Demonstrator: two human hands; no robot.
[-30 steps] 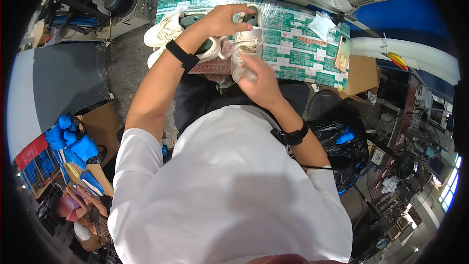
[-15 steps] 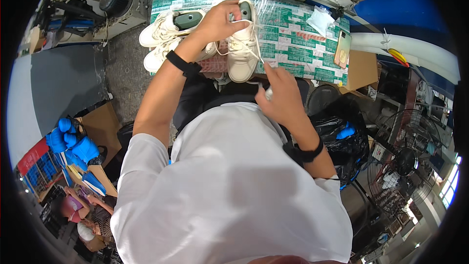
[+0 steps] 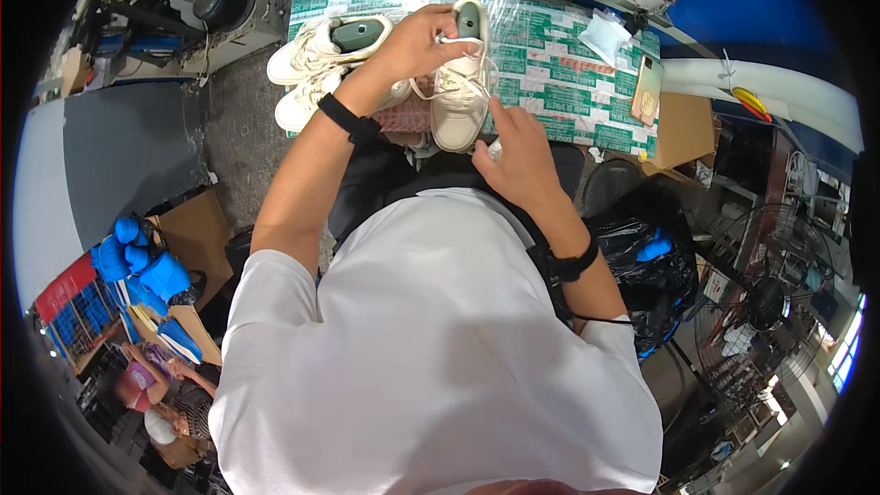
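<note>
A cream lace-up shoe (image 3: 458, 117) stands in front of me with its toe toward me and a dark green insert (image 3: 468, 18) in its opening. My left hand (image 3: 423, 44) is closed at the shoe's upper end, its thumb over the tongue, pinching a white shoelace (image 3: 492, 69). Loose lace loops hang at both sides of the shoe. My right hand (image 3: 522, 151) is closed beside the toe, index fingertip close to the lace, with a small whitish bit between the fingers that looks like lace. More cream shoes (image 3: 307, 108) lie to the left, partly behind my left forearm.
The shoes rest on a work surface (image 3: 541, 46) covered in green and white printed tape. A phone (image 3: 646, 90) and a crumpled white wrapper (image 3: 605, 37) lie at its right. Beside me are a black plastic bag (image 3: 637, 220) and a fan (image 3: 761, 301). Other people sit at lower left.
My right hand has moved slightly up and left, closer to the shoe. The lace that stretched toward its fingertip now hangs closer to the shoe. My left hand keeps its hold.
</note>
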